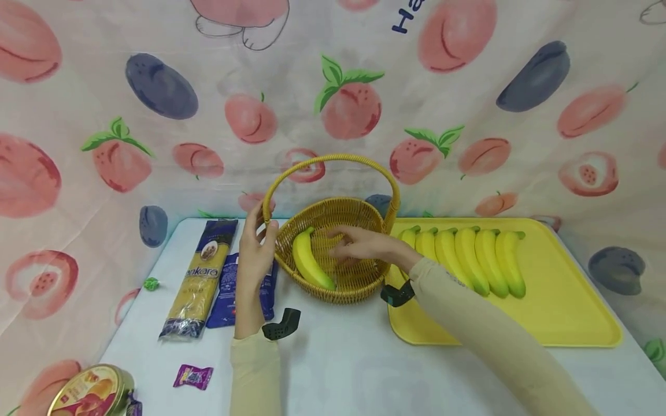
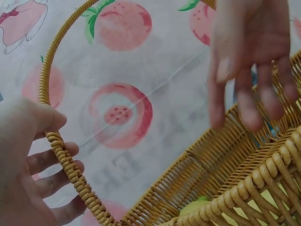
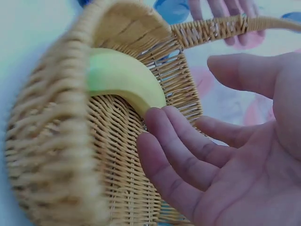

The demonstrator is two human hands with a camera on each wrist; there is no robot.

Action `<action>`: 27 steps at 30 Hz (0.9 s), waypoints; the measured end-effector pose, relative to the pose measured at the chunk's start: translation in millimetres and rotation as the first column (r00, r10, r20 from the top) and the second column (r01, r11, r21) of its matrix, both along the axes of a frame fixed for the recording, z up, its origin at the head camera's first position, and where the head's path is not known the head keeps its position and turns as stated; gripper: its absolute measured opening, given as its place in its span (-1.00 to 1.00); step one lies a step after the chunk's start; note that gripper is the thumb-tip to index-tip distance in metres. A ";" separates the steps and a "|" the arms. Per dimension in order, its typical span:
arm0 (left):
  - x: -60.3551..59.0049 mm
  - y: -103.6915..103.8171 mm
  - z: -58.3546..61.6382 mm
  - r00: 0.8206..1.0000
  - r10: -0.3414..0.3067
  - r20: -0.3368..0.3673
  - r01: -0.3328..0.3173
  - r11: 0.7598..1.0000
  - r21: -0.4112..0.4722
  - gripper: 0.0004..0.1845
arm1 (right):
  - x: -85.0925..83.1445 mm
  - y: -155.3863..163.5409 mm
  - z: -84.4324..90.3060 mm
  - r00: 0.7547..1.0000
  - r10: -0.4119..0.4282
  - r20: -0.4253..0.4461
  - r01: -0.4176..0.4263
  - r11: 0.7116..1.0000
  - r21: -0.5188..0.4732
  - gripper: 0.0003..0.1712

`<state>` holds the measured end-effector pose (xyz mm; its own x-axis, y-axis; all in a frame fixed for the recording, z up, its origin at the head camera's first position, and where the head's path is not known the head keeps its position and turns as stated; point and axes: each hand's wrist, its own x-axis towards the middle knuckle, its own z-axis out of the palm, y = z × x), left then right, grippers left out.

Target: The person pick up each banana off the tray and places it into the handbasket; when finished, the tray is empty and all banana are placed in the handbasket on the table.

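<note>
A wicker basket [image 1: 340,296] with a tall arched handle [image 1: 333,157] stands in the middle of the table. One yellow banana [image 1: 310,261] lies inside it, along the left side. My left hand [image 1: 255,251] holds the foot of the handle on the left, its thumb on one side and fingers on the other, as the left wrist view shows. Over the basket's right half hangs my right hand [image 1: 361,242], with its fingers spread and nothing in them. In the right wrist view its fingertips [image 3: 155,117] appear close to the banana [image 3: 124,77]; whether they touch it I cannot tell.
Right of the basket, a yellow tray [image 1: 567,306] carries a row of several bananas [image 1: 476,260]. To the left lie a pasta packet [image 1: 200,277] and a dark blue packet [image 1: 226,300]. A purple wrapped candy [image 1: 193,377] and a round tin [image 1: 88,396] are nearer.
</note>
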<state>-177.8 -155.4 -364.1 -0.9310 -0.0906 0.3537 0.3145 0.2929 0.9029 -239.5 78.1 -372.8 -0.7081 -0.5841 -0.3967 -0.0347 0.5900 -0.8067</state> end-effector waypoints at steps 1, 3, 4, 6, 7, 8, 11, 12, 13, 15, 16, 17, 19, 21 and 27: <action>-0.1 -0.2 0.3 1.000 -0.002 -0.003 0.002 1.000 -0.002 -0.48 | 2.7 4.9 -0.2 1.000 -0.004 -0.014 0.004 1.000 -0.011 -0.33; -0.3 -0.7 0.6 1.000 -0.006 -0.005 0.006 1.000 -0.003 -0.48 | 7.7 14.4 -1.3 0.999 -0.018 -0.045 0.016 0.999 -0.037 -0.38; -0.4 -1.1 0.5 1.000 -0.009 -0.004 0.009 1.000 -0.005 -0.48 | 10.4 19.0 -2.0 0.998 -0.028 -0.058 0.026 0.998 -0.051 -0.41; -0.3 -1.8 0.5 1.000 -0.014 -0.004 0.013 1.000 -0.008 -0.48 | 15.4 28.5 -3.3 0.995 -0.057 -0.079 0.050 0.994 -0.097 -0.44; -0.4 -2.1 0.5 1.000 -0.016 -0.004 0.016 1.000 -0.011 -0.48 | 17.5 32.9 -3.9 0.993 -0.080 -0.090 0.069 0.991 -0.117 -0.46; -0.3 -2.3 0.5 1.000 -0.019 -0.002 0.019 1.000 -0.013 -0.48 | 19.7 37.5 -4.2 0.990 -0.106 -0.094 0.092 0.986 -0.140 -0.48; 0.0 -2.4 0.5 1.000 -0.019 0.004 0.020 1.000 -0.017 -0.47 | 25.9 52.6 -3.6 0.979 -0.170 -0.110 0.144 0.967 -0.209 -0.51; 0.1 -2.3 0.4 1.000 -0.018 0.006 0.018 1.000 -0.018 -0.47 | 27.8 57.9 -2.8 0.975 -0.190 -0.114 0.161 0.960 -0.230 -0.52; 0.2 -2.3 0.4 1.000 -0.016 0.007 0.016 1.000 -0.017 -0.47 | 29.7 63.2 -1.8 0.970 -0.208 -0.123 0.173 0.953 -0.247 -0.53; 0.2 -2.2 0.5 1.000 -0.014 0.005 0.014 1.000 -0.010 -0.48 | 33.7 74.4 0.2 0.961 -0.239 -0.138 0.193 0.939 -0.285 -0.52; 0.2 -2.2 0.7 1.000 -0.016 0.002 0.016 1.000 -0.006 -0.48 | 35.6 79.9 0.8 0.955 -0.255 -0.149 0.203 0.933 -0.298 -0.52; 0.1 -2.1 0.9 1.000 -0.018 -0.001 0.018 1.000 -0.003 -0.49 | 37.2 85.3 1.2 0.949 -0.269 -0.166 0.211 0.929 -0.303 -0.51; -0.2 -1.9 1.3 1.000 -0.021 -0.005 0.021 1.000 0.001 -0.49 | 39.9 94.8 1.0 0.933 -0.298 -0.200 0.229 0.924 -0.308 -0.50; -0.5 -1.4 1.8 1.000 -0.024 -0.013 0.024 1.000 0.006 -0.49 | 42.2 103.2 -0.5 0.919 -0.318 -0.232 0.242 0.921 -0.304 -0.49; -1.0 0.3 2.5 1.000 -0.014 -0.025 0.014 1.000 -0.003 -0.50 | 50.4 129.1 -9.6 0.878 -0.383 -0.287 0.277 0.896 -0.348 -0.55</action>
